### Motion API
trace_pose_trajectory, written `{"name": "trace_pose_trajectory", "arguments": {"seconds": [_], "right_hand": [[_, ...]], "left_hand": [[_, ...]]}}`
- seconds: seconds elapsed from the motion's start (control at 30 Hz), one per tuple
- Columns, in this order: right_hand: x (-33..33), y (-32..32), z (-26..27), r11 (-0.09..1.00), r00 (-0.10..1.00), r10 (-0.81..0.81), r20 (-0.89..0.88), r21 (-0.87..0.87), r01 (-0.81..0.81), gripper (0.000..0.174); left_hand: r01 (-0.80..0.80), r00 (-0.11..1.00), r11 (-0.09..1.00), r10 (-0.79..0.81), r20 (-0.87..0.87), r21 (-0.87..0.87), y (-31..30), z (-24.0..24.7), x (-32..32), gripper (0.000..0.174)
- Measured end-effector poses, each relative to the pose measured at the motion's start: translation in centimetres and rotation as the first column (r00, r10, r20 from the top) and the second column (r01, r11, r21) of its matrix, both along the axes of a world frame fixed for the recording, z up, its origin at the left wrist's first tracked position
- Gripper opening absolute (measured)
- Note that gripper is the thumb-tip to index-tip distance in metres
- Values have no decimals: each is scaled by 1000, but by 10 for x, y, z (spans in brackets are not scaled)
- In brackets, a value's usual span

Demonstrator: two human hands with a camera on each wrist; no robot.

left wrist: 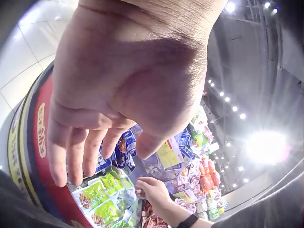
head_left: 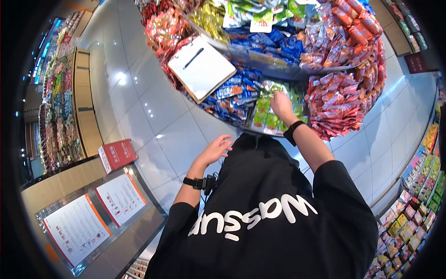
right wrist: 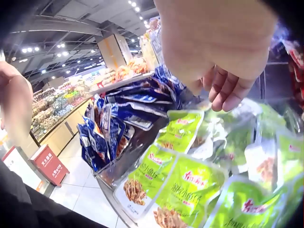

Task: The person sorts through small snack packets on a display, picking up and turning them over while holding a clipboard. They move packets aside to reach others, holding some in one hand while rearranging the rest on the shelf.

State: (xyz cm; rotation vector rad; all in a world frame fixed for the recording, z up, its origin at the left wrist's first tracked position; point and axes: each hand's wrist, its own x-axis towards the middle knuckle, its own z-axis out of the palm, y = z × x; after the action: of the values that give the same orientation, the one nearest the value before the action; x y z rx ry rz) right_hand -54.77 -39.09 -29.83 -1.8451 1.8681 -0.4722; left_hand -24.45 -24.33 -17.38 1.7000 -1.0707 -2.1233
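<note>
My right hand (head_left: 282,107) reaches into a compartment of green-and-white snack packets (right wrist: 183,187) at the near edge of the round display. Its fingers (right wrist: 228,90) are curled and pinch the top of a packet at the back of the compartment; the thumb is largely hidden in the right wrist view. The packets nearest the rim lie flat in neat rows, each with a picture of food on it. My left hand (head_left: 216,151) hangs in front of the display, fingers loosely extended, holding nothing. In the left wrist view its palm (left wrist: 128,80) fills the upper part.
Blue packets (head_left: 234,95) lie left of the green ones, red packets (head_left: 334,104) to the right. A clipboard (head_left: 202,69) with white paper and a black pen (head_left: 193,58) rests on the goods. A red box sign (head_left: 117,155) stands at the left.
</note>
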Motion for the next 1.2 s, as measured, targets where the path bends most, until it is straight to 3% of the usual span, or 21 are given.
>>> {"name": "trace_pose_trajectory", "arguments": {"seconds": [0.03,0.17,0.27,0.33,0.4,0.47,0.53,0.6,0.67,0.73,0.9,1.0,1.2], "right_hand": [[-4,-3,17,999,999,31,-20,38,-31,29],[-7,-25,85,956,993,55,100,-293,-24,16],[3,-53,140,896,977,75,197,-444,21,13],[13,-83,158,820,968,42,246,-562,108,9],[23,-110,181,798,947,-29,320,-564,215,11],[32,-135,198,761,946,-143,291,-579,293,17],[40,-160,212,654,964,-201,174,-709,264,21],[51,-181,228,595,969,-244,44,-783,185,35],[65,-196,248,618,977,-210,-38,-780,103,43],[74,-211,253,718,964,-204,-169,-695,31,53],[95,-238,258,835,892,-147,-427,-537,-120,55],[107,-250,257,858,858,-171,-484,-501,-112,52],[116,-273,243,851,883,-275,-380,-523,39,34]], "left_hand": [[-5,1000,1000,5,-1,-15,-2,5,1,47],[-22,1000,998,22,-10,-59,-19,11,15,47],[-17,999,997,14,-33,-80,-36,9,34,48],[2,999,996,-5,-42,-90,-51,10,52,49],[18,998,995,-23,-52,-99,-66,11,74,48],[50,996,992,-58,-66,-112,-80,11,98,48],[87,993,989,-96,-68,-117,-96,16,122,48],[112,991,987,-120,-62,-115,-110,16,146,48],[122,989,984,-132,-71,-126,-122,16,168,48],[135,986,982,-147,-81,-135,-130,18,186,48],[157,980,980,-171,-105,-124,-143,11,216,48],[149,979,982,-163,-122,-116,-148,1,226,48],[153,974,980,-171,-148,-126,-160,-2,236,48]]}}
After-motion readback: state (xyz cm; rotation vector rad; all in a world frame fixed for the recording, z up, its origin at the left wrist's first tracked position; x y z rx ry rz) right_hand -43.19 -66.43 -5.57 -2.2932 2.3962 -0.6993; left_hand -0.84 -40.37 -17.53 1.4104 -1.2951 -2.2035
